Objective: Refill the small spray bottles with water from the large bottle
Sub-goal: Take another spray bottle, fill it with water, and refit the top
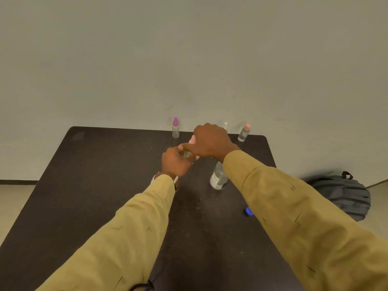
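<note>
We see both hands meet above the far half of the dark table (100,177). The left hand (175,162) has its grip wrapped round the clear body of a small bottle (187,154). The right hand (212,141) comes from above with its grip curled over the pink cap (192,141), though its back hides the fingertips. We cannot tell whether the bottle's base touches the table. The large bottle (218,177) stands near, just under the right wrist, its top hidden by the sleeve. Along the far edge, by the wall, stand a purple-capped bottle (175,128), a white-capped bottle (225,125) partly behind the right hand, and a peach-capped bottle (244,133) near the right corner. The held bottle is well apart from the left edge. A blue cap (249,211) lies close to the right edge, and a backpack (344,196) sits on the floor beyond it.
</note>
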